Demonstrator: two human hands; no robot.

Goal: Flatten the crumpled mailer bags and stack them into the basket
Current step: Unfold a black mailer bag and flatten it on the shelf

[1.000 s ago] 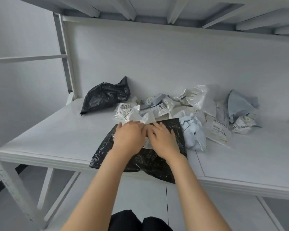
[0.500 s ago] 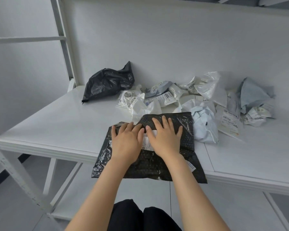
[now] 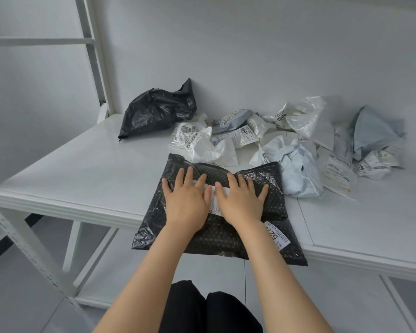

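A: So where does the black dotted mailer lie from the person's hands?

B: Directly beneath them. The left hand and the right hand rest side by side on its far half, palms down, with fingers straight and spread, thumbs nearly touching over a white label. Neither hand grips anything.

A: And its long axis?

B: It runs roughly away from the person. The near end overhangs the table's front edge, so any outward smoothing probably has firm support only under the far part. Each hand is nearer its own side of the bag, which suits a sweep apart.

A: What about the surface?

B: The table is white and smooth, and plastic likely slides on it easily. The far edge touches a heap of crumpled white mailers, and a pale blue bag sits just beside the right corner. A crumpled black bag lies well apart, against the wall.

A: And the basket?

B: No basket is in view. White wall stands behind, and a shelf upright stands at the left.
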